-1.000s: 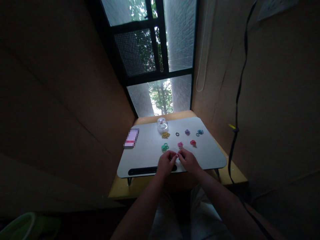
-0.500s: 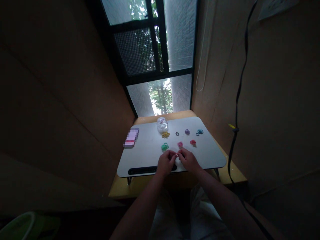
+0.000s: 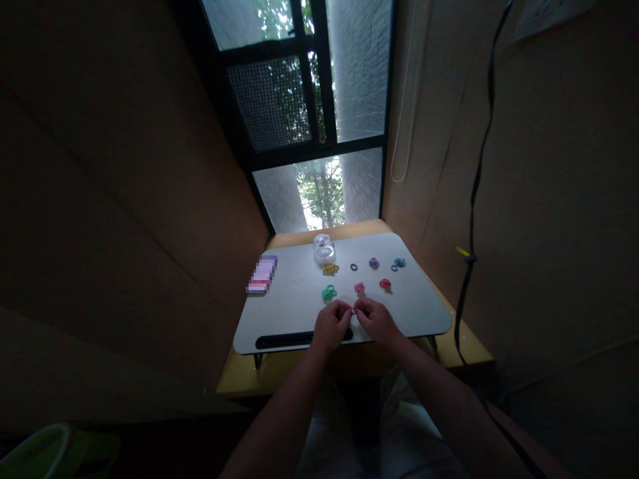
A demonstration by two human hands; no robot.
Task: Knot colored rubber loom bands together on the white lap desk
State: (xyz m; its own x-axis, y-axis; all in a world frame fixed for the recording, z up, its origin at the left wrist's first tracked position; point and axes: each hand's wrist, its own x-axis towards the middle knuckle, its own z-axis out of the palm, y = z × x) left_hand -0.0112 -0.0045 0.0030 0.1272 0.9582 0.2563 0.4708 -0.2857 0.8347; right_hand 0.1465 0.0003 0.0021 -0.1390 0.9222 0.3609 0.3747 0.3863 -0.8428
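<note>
My left hand (image 3: 332,324) and my right hand (image 3: 375,319) meet over the near part of the white lap table (image 3: 284,299), fingertips pinched together. Between them is a tiny pink hair tie (image 3: 354,311), mostly covered by the fingers. Just beyond lie small heaps of hair ties: green (image 3: 329,293), pink (image 3: 359,288) and red (image 3: 385,283). Farther back are yellow ones (image 3: 330,269), a single dark ring (image 3: 354,267), a purple heap (image 3: 374,263) and a teal heap (image 3: 400,263) with a loose ring beside it.
A clear plastic jar (image 3: 324,250) stands behind the yellow heap. On the table's left edge lies a phone (image 3: 262,275). A black slot strip (image 3: 284,340) runs along the near edge, partly under my left hand. A black cord (image 3: 474,199) hangs at the right.
Both hands stay in nearly the same place, with only a slight shift of the fingers around the pink hair tie. The heaps have not moved.
</note>
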